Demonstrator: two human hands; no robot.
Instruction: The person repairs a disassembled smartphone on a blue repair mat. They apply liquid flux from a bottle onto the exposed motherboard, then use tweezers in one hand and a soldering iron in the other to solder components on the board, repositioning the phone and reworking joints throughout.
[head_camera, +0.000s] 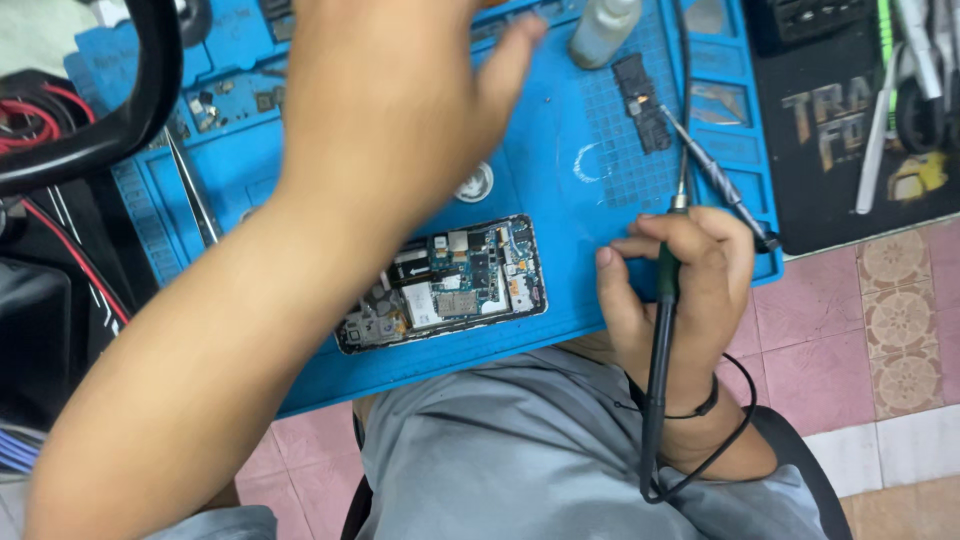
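Left forearm crosses the frame from the lower left, closest to the lens. Left hand (400, 110) hovers blurred above the upper middle of the blue work mat (560, 120), seen from the back; thumb sticks out to the right, rest of the fingers hidden, so can't tell if they're open or curled. Nothing visibly held.

Right hand (680, 290) sits at the mat's near edge, right of centre, fingers closed around a soldering iron (665, 300) with a black handle, tip pointing up toward the far side, cable looping down past the wrist.

Opened phone (445, 283), back off and circuit board exposed, lies flat on the mat near its front edge, just left of the right hand, not touched by either hand.

Elsewhere on the mat: small round metal part (476, 183) beyond the phone, black flex part (640, 100) toward the far right, white bottle (603, 30) at the far edge, tweezers (192, 185) along the left side, screwdriver (715, 180) near the right edge.
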